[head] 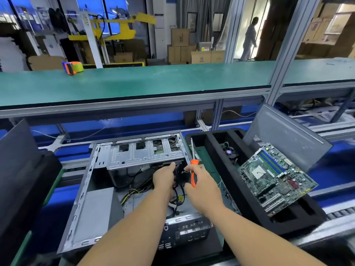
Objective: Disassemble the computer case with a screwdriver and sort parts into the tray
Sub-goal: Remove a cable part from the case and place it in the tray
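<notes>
The opened computer case lies flat in front of me, its metal drive cage at the far end and loose cables inside. My left hand reaches under the cage and grips a black cable connector. My right hand holds an orange-handled screwdriver, shaft pointing up and away, beside the left hand. The black foam tray sits right of the case. A green motherboard rests tilted across it, and a cooler fan lies in a far slot.
A grey side panel leans behind the tray. A dark panel stands at the left. A green shelf runs above the bench, with a tape dispenser on it. A person walks far off in the background.
</notes>
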